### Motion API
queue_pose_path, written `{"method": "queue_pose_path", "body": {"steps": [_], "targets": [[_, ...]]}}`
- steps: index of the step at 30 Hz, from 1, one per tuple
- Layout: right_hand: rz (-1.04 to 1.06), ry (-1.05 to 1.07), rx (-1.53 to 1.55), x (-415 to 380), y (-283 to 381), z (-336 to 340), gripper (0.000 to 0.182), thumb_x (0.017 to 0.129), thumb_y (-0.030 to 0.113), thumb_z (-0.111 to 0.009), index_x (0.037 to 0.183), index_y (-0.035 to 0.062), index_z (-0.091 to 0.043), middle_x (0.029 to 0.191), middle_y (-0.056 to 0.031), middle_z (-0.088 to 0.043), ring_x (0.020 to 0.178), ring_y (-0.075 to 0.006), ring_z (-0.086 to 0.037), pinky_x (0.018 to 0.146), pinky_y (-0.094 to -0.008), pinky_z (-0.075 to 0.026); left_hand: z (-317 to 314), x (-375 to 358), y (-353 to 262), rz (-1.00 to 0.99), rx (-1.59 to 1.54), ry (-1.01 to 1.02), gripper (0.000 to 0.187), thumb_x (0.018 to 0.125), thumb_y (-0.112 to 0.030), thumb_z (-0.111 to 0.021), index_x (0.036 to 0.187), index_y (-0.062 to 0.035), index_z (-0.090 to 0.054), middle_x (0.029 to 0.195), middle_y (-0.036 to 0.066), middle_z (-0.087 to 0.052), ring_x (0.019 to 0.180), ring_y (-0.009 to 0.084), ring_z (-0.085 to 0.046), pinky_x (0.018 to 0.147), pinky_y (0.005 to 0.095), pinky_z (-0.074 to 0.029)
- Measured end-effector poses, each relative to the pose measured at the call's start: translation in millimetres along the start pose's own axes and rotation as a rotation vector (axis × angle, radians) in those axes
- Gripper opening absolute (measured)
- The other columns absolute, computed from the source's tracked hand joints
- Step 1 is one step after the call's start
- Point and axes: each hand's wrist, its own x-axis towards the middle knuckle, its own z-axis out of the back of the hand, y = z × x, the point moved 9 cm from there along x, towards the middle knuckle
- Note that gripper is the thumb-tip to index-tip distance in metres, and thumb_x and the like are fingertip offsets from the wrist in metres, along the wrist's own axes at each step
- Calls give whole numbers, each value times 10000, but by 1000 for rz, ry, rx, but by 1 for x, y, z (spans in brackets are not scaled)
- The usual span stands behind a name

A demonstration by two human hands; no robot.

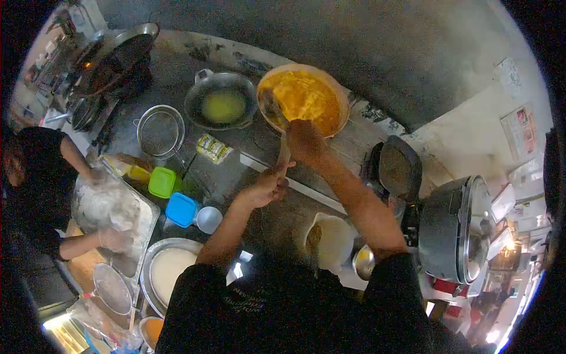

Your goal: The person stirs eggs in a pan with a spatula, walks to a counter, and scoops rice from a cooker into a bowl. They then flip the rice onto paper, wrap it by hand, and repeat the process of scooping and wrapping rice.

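A wide pan (345, 115) of thick orange-yellow sauce (309, 100) stands at the back of the counter. The flat blade of a long-handled spatula (273, 106) dips into the sauce at the pan's left side. My right hand (304, 141) is closed around the handle close to the near rim. Lower down, my left hand (268, 189) grips the handle's end, with its fingers curled. Left of the pan sits a dark wok (194, 115) holding yellow-green liquid (224, 107). A yellow-and-white packet (213, 148) lies in front of the wok.
A round strainer (160, 131), green-lidded tub (162, 182), blue-lidded tub (181, 209) and white cup (209, 220) stand left. A co-worker's hands (115, 240) work in a tray of white powder. Nearby are a bowl of white liquid (172, 274), white container (336, 239) and large cooker (445, 230).
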Motion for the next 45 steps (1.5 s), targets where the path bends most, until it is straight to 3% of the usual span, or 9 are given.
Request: {"method": "queue_pose_path", "body": {"steps": [6, 11, 15, 18, 22, 24, 29, 35, 45], "targets": [[-47, -129, -198, 23, -3, 24, 149, 728, 129, -572, 751, -9, -623, 803, -202, -631, 743, -313, -642, 611, -415, -496, -1, 0, 4, -31, -30, 17, 494, 908, -480, -508, 1306, -191, -462, 642, -60, -364, 485, 62, -358, 397, 201, -280], [-207, -28, 67, 53, -139, -58, 210, 761, 166, -545, 843, 13, -663, 850, -211, -650, 783, -319, -653, 676, -427, -518, 3, 7, 12, 11, -165, 131, 467, 927, -400, -496, 1329, -177, -414, 590, -53, -345, 477, 64, -358, 410, 217, -305], [-26, 145, -129, 21, -124, 64, 251, 862, 230, -492, 931, 60, -665, 870, -179, -658, 764, -357, -640, 703, -442, -502, -3, 1, 4, 50, -358, 30, 412, 923, -343, -503, 1271, -126, -463, 589, -45, -357, 475, 64, -367, 389, 211, -335], [-188, 255, -65, -16, -105, 150, 273, 888, 299, -521, 952, 73, -660, 858, -169, -653, 752, -351, -634, 699, -447, -499, -4, 1, 1, 22, -463, -141, 380, 921, -309, -503, 1232, -90, -494, 607, -47, -378, 474, 63, -370, 381, 205, -348], [-67, 148, -44, -45, -100, 197, 244, 879, 285, -556, 956, 81, -665, 853, -165, -652, 773, -353, -629, 699, -449, -502, 0, 12, 5, 11, -479, 122, 342, 916, -265, -524, 1195, -67, -520, 651, -40, -404, 496, 59, -378, 422, 218, -345], [-138, 284, -239, -54, -96, 204, 221, 874, 250, -557, 965, 82, -668, 858, -165, -653, 791, -346, -634, 700, -448, -509, 2, 17, 8, 2, -470, 161, 336, 915, -259, -534, 1190, -67, -523, 667, -38, -410, 502, 56, -378, 435, 227, -336], [-61, 477, -586, -72, -78, 168, 193, 864, 160, -533, 971, 82, -674, 881, -162, -664, 817, -323, -651, 722, -443, -526, 1, 10, 3, -22, -355, 25, 394, 914, -325, -543, 1227, -91, -495, 668, -42, -406, 482, 54, -351, 423, 223, -308], [-329, 341, -384, -90, -141, 63, 276, 886, 115, -448, 1119, 96, -594, 970, -156, -659, 883, -308, -652, 752, -436, -533, -7, -6, -3, 3, -97, -70, 519, 926, -484, -485, 1302, -134, -416, 672, -41, -386, 502, 73, -347, 461, 247, -341], [-489, 421, -360, -10, -219, 47, 348, 943, 166, -400, 1257, 78, -521, 1061, -173, -620, 998, -321, -596, 813, -413, -512, 2, 1, 4, 61, 76, 38, 506, 952, -498, -402, 1301, -133, -362, 677, -11, -362, 487, 102, -354, 446, 300, -381]]}}
